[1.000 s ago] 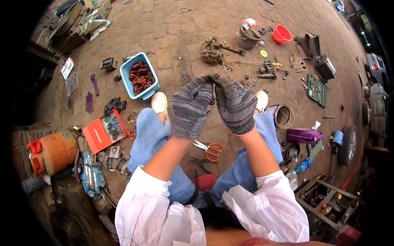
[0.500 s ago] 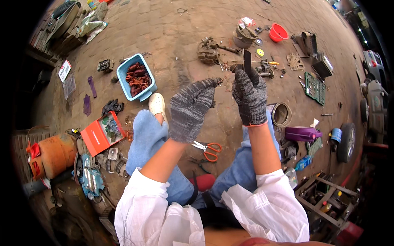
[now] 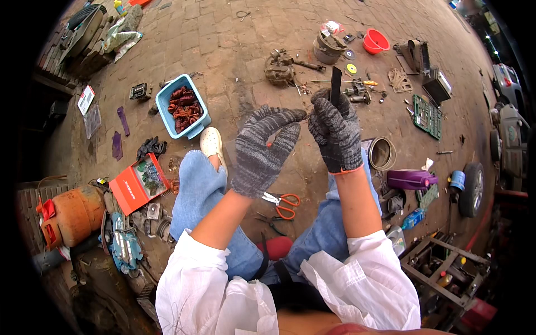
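Both of my hands wear grey-and-black knitted gloves and are raised over the brick floor, between my knees and the metal parts farther out. My right hand [image 3: 336, 137] is closed round a dark flat blade-like strip [image 3: 335, 84], which stands upright out of the fist. My left hand [image 3: 265, 148] is pinched, its fingertips close beside the right fist; whatever lies in the pinch is too small to make out. Orange-handled scissors [image 3: 287, 205] lie on the floor below the hands, with dark pliers [image 3: 272, 223] nearer me.
A blue tub [image 3: 162, 106] holds reddish-brown copper wire bundles [image 3: 184, 109] at left. An open red box [image 3: 129, 190] and an orange gas cylinder [image 3: 78, 215] stand nearer left. Rusty motor parts [image 3: 279, 70], a red bowl [image 3: 376, 41], a green socket case [image 3: 427, 116] and a purple container [image 3: 412, 179] are scattered right.
My left fingers have opened a gap below the pinch, and the hand has turned and moved slightly right. My right hand, with the dark strip, has shifted a little left and down.
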{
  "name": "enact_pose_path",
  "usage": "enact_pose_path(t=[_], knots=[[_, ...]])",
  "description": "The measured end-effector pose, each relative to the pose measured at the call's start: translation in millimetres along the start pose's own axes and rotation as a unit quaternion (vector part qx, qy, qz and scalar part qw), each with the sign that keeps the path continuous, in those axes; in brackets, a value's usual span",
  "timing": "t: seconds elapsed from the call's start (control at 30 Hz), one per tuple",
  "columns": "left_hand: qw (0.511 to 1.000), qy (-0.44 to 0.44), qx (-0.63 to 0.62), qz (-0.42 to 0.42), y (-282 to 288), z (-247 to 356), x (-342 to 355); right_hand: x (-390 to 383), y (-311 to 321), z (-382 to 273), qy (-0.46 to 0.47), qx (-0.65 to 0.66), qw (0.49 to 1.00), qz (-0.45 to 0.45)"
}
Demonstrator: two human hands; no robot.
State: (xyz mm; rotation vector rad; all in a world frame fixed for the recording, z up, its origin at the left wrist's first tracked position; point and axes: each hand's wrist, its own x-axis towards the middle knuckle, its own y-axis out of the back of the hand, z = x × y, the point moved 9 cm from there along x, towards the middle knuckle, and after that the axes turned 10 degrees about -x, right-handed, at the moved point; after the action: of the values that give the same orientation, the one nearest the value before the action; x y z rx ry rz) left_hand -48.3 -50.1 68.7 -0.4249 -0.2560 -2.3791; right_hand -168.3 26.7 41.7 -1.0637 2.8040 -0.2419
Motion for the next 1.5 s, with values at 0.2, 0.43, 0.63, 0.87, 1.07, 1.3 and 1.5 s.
enact_pose_path(t=[0.2, 0.43, 0.63, 0.87, 1.07, 1.3, 1.5], knots=[[1.000, -0.009, 0.005, 0.015, 3.7, 1.0, -4.3, -1.8, -8.3, 2.0, -0.019, -0.020, 0.999, -0.027], [0.999, -0.008, -0.010, 0.051, 10.9, -6.4, -7.3, -1.8, -10.3, 8.9, -0.014, -0.075, 0.997, -0.027], [0.996, 0.019, 0.014, 0.082, 23.5, -8.0, -4.9, -22.5, -19.8, -31.1, 0.288, -0.384, 0.875, 0.063], [0.952, -0.175, 0.241, 0.072, 19.4, 21.1, -14.7, -40.3, -55.2, -27.5, 0.367, -0.569, 0.736, 0.012], [0.972, -0.132, 0.163, 0.106, 23.6, 30.5, -12.0, -19.9, -17.8, -32.8, 0.342, -0.583, 0.724, 0.137], [0.990, -0.055, 0.080, 0.104, 24.5, 4.8, -11.0, -46.6, -47.3, -40.3, 0.395, -0.574, 0.716, 0.044], [0.967, -0.128, 0.216, 0.051, 12.5, 0.5, -17.8, -40.1, -48.6, -23.7, 0.402, -0.586, 0.702, 0.030]])
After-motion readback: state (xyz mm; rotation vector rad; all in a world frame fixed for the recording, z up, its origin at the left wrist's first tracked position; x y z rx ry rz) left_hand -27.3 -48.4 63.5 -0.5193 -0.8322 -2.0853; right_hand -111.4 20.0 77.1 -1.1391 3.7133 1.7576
